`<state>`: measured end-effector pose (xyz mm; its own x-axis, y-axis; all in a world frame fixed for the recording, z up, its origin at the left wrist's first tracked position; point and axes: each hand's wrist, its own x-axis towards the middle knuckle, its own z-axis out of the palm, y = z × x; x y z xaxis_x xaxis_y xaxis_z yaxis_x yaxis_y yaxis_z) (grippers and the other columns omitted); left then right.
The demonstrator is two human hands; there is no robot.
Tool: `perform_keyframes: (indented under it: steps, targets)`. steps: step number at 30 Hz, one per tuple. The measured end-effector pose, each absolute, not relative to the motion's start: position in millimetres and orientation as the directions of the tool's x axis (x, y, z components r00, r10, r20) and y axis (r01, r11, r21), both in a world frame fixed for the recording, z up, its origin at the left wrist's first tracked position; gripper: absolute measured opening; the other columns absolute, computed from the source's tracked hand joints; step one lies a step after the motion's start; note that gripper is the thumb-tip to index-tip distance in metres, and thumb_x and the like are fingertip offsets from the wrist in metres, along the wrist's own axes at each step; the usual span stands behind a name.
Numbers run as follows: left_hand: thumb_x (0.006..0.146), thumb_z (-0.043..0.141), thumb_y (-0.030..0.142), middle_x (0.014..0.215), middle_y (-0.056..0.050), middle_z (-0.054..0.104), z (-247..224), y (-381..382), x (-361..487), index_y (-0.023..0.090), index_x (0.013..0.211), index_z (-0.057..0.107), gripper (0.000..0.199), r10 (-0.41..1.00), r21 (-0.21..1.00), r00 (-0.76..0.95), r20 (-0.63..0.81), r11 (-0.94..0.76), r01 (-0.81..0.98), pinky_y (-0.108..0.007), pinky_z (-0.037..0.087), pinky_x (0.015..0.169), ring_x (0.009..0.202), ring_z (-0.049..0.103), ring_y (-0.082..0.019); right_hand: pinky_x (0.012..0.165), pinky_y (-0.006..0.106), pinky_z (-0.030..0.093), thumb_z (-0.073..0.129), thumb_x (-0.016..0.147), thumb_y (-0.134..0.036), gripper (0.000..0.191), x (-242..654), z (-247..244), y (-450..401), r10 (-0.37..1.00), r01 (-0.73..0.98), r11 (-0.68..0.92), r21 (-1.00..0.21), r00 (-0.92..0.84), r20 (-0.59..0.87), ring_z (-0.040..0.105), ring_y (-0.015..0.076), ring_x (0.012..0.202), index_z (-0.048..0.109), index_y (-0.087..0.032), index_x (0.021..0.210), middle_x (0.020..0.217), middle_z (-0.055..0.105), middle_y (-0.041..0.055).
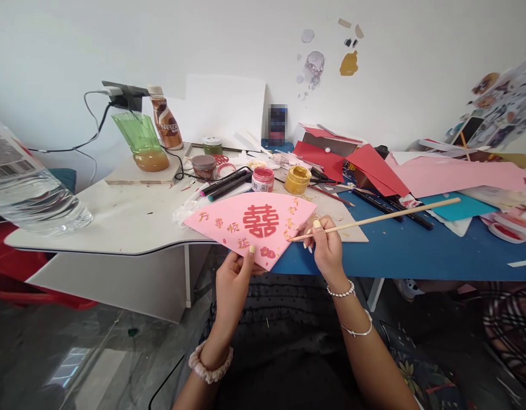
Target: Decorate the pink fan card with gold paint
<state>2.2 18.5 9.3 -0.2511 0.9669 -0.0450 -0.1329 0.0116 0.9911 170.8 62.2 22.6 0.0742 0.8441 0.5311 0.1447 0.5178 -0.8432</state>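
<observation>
while held, the pink paper fan (pixel 249 228) — red double-happiness, gold characters

Left hand (pixel 232 293) holds pink paper (pixel 284 219); right hand (pixel 329 253), wooden stick (pixel 386 217).

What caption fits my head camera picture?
Left hand holds a pink paper fan; right hand holds a wooden stick.

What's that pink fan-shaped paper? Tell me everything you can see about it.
This wedge of pink card has a curved top edge and narrows downward. A red double-happiness character fills its centre, with small red and gold characters around it and a red flower near the tip. The left hand grips its narrow end; a thin wooden stick in the right hand reaches its right side.
</observation>
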Motion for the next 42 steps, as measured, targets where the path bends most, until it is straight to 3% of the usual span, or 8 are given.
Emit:
perform_keyframes:
  steps: [16, 26, 31, 42]
  targets:
    - [0.067, 0.064, 0.05, 0.053, 0.002, 0.06, 10.3, 17.8, 2.0, 0.017, 0.075, 0.056, 0.035, 0.968, 0.991, -0.246, -0.05, 0.017, -0.134, -0.026, 0.049, 0.054, 0.049, 0.059, -0.016, 0.048, 0.023, 0.038, 0.04, 0.089, -0.035, 0.024, 170.2, 23.6, 62.3, 0.844, 0.106, 0.524, -0.845, 0.067, 0.532, 0.047, 0.0079, 0.048, 0.041, -0.021, 0.07, 0.057, 0.052, -0.0045]
    - [0.071, 0.062, 0.047, 0.056, 0.002, 0.062, 8.4, 18.1, 1.0, 0.018, 0.073, 0.056, 0.029, 0.97, 0.994, -0.24, -0.022, -0.003, -0.105, -0.025, 0.05, 0.056, 0.051, 0.06, -0.014, 0.05, 0.023, 0.041, 0.042, 0.088, -0.032, 0.019, 169.0, 28.5, 69.1, 0.751, -0.214, 0.638, -0.74, 0.388, 0.535, 0.048, 0.0081, 0.051, 0.043, -0.022, 0.072, 0.06, 0.049, -0.0045]
    - [0.071, 0.063, 0.047, 0.057, 0.002, 0.064, 8.7, 18.0, 1.4, 0.018, 0.072, 0.056, 0.03, 0.97, 0.995, -0.243, -0.027, 0.002, -0.104, -0.024, 0.05, 0.056, 0.053, 0.062, -0.015, 0.058, 0.026, 0.046, 0.044, 0.086, -0.034, 0.019, 169.6, 29.9, 70.4, 0.726, -0.201, 0.648, -0.735, 0.456, 0.515, 0.047, 0.0078, 0.053, 0.043, -0.022, 0.073, 0.062, 0.047, -0.0046]
    - [0.07, 0.062, 0.049, 0.059, 0.001, 0.065, 7.0, 18.3, 0.8, 0.017, 0.076, 0.057, 0.033, 0.967, 0.996, -0.252, -0.022, 0.001, -0.084, -0.025, 0.051, 0.056, 0.051, 0.061, -0.015, 0.052, 0.021, 0.043, 0.047, 0.086, -0.031, 0.018, 169.4, 28.1, 71.8, 0.726, -0.251, 0.663, -0.705, 0.446, 0.523, 0.049, 0.006, 0.051, 0.046, -0.02, 0.071, 0.062, 0.05, -0.0053]
